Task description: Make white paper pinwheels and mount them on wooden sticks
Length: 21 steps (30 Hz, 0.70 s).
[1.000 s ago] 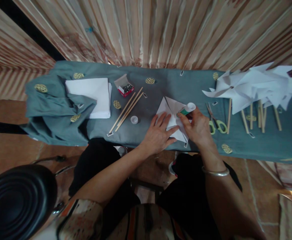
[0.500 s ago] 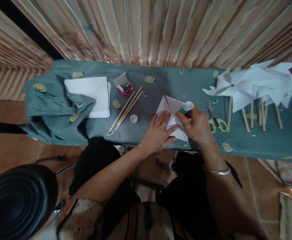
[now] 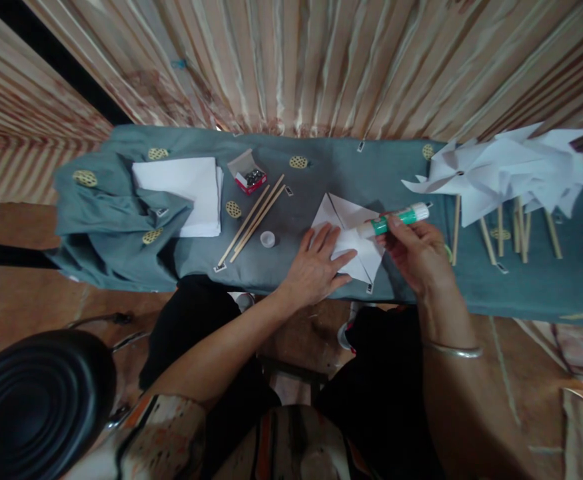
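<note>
My left hand (image 3: 317, 263) lies flat with its fingers spread, pressing a white paper square (image 3: 354, 212) onto the table. Cut lines run in from the paper's corners. In my right hand (image 3: 416, 253) is a green and white glue stick (image 3: 400, 219), gripped between thumb and fingers. The stick is tilted nearly level, its uncapped end over or at the middle of the paper; I cannot tell if it touches. Left of the paper a small white cap (image 3: 268, 239) sits on the cloth. Behind my right hand the scissors are mostly hidden.
Wooden sticks (image 3: 254, 223) lie beside an open box of small metal pins (image 3: 249, 176). A stack of white paper (image 3: 196, 200) is at the left. Several paper pinwheels (image 3: 511, 170) on sticks are piled at the right. A grey-green cloth (image 3: 341, 163) covers the narrow table; a black round stool (image 3: 41, 400) stands lower left.
My right hand has moved right, and the glue stick has swung from steep to nearly level, its tip still by the paper's middle. The hand now covers the scissors. My left hand stays put.
</note>
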Motion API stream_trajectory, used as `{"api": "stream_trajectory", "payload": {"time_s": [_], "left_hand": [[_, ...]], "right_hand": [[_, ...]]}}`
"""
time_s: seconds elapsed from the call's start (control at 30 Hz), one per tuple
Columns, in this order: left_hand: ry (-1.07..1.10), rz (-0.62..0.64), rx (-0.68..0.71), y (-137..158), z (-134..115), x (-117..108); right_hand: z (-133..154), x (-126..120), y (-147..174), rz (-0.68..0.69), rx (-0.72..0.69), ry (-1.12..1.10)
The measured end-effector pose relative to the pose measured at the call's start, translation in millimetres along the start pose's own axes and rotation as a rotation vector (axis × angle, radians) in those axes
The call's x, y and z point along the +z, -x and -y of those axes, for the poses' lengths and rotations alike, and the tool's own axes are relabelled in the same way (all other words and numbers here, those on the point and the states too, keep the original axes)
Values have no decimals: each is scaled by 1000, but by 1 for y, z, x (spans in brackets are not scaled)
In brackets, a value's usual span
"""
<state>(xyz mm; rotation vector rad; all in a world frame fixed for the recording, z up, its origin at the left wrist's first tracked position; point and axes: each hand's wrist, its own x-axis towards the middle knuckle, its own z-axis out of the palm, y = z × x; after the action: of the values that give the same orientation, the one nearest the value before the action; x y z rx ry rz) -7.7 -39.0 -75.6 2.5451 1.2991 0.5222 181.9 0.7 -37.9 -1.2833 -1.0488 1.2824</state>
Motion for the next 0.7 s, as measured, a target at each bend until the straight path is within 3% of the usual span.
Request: {"api": "stream_trajectory", "payload": {"time_s": [0.17,0.3,0.43,0.5,0.7], "left_hand": [[38,-25,20,1,1,-9],[102,-147,51,6,14,-30],[82,-292,-106,15,43,-56],[37,-301,-214,22,58,-65],[42,-136,-368,40,76,-75]], "right_hand": [[10,1,5,56,167,-357],[9,3,6,67,216,-506],[9,3,6,82,217,-553],[9,2,6,86,227,-574],[7,6,6,123,261,-542]]}}
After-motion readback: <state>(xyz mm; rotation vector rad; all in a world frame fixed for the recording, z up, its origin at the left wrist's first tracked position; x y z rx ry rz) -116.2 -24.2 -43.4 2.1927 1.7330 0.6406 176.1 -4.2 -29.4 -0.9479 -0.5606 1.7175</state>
